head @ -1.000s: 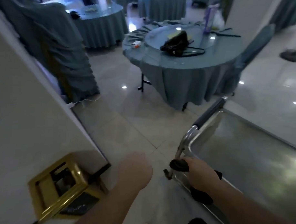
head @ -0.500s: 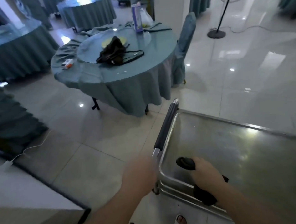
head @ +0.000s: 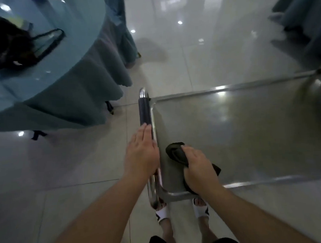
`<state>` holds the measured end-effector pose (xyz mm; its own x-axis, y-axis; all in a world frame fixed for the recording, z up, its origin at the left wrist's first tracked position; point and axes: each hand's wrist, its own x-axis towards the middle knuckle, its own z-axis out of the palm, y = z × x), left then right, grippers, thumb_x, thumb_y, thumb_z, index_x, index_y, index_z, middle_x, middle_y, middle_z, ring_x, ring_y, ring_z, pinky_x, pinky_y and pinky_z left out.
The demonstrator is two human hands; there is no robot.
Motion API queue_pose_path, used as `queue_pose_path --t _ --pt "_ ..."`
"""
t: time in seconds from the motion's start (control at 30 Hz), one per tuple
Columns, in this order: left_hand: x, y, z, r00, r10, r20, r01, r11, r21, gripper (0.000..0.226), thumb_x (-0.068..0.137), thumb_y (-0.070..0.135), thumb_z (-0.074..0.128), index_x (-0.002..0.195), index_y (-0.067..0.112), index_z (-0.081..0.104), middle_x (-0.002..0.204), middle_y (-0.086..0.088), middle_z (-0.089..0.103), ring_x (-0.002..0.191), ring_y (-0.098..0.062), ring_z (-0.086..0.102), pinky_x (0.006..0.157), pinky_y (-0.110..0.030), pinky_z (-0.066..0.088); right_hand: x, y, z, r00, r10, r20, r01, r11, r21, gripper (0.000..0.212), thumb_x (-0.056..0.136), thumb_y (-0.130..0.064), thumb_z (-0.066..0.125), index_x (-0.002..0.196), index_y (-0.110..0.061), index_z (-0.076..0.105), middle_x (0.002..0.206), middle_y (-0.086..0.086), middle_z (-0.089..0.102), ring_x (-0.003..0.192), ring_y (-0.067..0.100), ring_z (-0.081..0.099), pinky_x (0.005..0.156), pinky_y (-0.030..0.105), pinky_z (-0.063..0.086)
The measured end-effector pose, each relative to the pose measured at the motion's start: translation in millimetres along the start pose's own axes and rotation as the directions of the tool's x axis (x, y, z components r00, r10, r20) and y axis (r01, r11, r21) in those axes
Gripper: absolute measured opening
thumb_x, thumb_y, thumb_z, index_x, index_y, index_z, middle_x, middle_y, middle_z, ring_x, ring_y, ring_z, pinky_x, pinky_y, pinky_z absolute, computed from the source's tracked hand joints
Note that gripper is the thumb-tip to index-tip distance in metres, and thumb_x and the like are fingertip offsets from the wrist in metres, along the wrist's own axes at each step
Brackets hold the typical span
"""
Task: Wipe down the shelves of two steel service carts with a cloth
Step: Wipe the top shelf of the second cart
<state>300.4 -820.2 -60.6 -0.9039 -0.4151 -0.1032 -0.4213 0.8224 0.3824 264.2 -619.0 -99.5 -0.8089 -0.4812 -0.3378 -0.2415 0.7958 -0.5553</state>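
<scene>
Black cloth (head: pixel 177 154) bunched on steel cart's top shelf (head: pixel 247 129), near corner, right hand (head: pixel 199 167) clamped around it. Left hand (head: pixel 141 154) lies flat on cart handle (head: pixel 144 111), fingers straight, together. Round teal-clothed table (head: pixel 54 85) left, black bag (head: pixel 9 46) on it.

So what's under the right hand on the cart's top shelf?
A dark cloth lies bunched under the right hand, pressed onto the steel top shelf near its corner. Cloth ends stick out on both sides; the part beneath the palm is covered.
</scene>
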Motion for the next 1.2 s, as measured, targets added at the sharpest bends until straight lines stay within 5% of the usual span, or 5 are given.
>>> queue_pose_path --t 0.23,0.4,0.67,0.93,1.2 --pt "46.2 -2.6 39.7 0.999 0.009 0.035 -0.009 1.0 0.005 0.072 0.11 0.053 0.016 0.17 0.017 -0.003 0.178 0.004 -0.012 0.161 -0.01 -0.017 0.132 -0.038 -0.001 -30.2 28.0 103.4 0.922 -0.174 0.346 0.226 0.967 -0.119 0.069 0.107 -0.053 0.032 0.167 -0.042 0.001 0.168 -0.028 -0.02 0.155 0.005 -0.028 0.128 0.037 -0.01" --pt "41.6 -0.6 44.0 1.0 0.026 0.009 -0.026 0.999 0.033 0.077 0.107 0.057 0.005 0.17 0.013 -0.003 0.178 0.0 -0.014 0.16 -0.01 -0.021 0.131 -0.034 -0.006 -22.2 26.9 127.4 0.959 -0.221 0.18 0.269 0.911 -0.313 0.059 0.111 -0.056 0.023 0.166 -0.034 0.027 0.173 -0.016 0.017 0.162 0.016 0.006 0.124 0.044 0.011" --pt "38.5 0.5 48.4 0.999 0.032 -0.003 -0.031 0.992 0.12 0.065 0.112 0.038 0.012 0.169 0.012 -0.005 0.177 -0.001 -0.017 0.161 -0.012 -0.021 0.133 -0.039 0.003 121.5 -35.6 109.5 0.975 -0.218 -0.027 0.208 0.955 -0.211 0.072 0.102 -0.047 0.032 0.166 -0.023 0.009 0.171 0.005 0.026 0.159 0.03 0.024 0.125 0.056 0.03" --pt "43.6 1.5 46.2 1.0 0.02 0.001 -0.02 0.999 0.042 0.071 0.11 0.047 0.016 0.17 0.01 0.005 0.178 -0.003 -0.008 0.162 -0.011 -0.017 0.133 -0.037 0.0 290.6 -49.2 47.5 0.991 -0.126 0.032 0.13 0.959 -0.253 0.064 0.111 -0.048 0.021 0.169 -0.027 0.005 0.177 -0.008 0.001 0.162 0.019 -0.005 0.131 0.047 0.001" --pt "40.4 3.2 45.7 0.999 0.012 0.034 -0.016 0.991 0.13 0.07 0.11 0.046 0.012 0.17 0.012 0.0 0.177 -0.004 -0.016 0.161 -0.014 -0.021 0.132 -0.037 -0.005 191.6 -20.7 64.5 0.967 -0.218 0.136 0.252 0.901 -0.354 0.075 0.099 -0.054 0.003 0.169 -0.026 0.003 0.177 -0.005 0.002 0.163 0.021 -0.004 0.131 0.049 0.008"
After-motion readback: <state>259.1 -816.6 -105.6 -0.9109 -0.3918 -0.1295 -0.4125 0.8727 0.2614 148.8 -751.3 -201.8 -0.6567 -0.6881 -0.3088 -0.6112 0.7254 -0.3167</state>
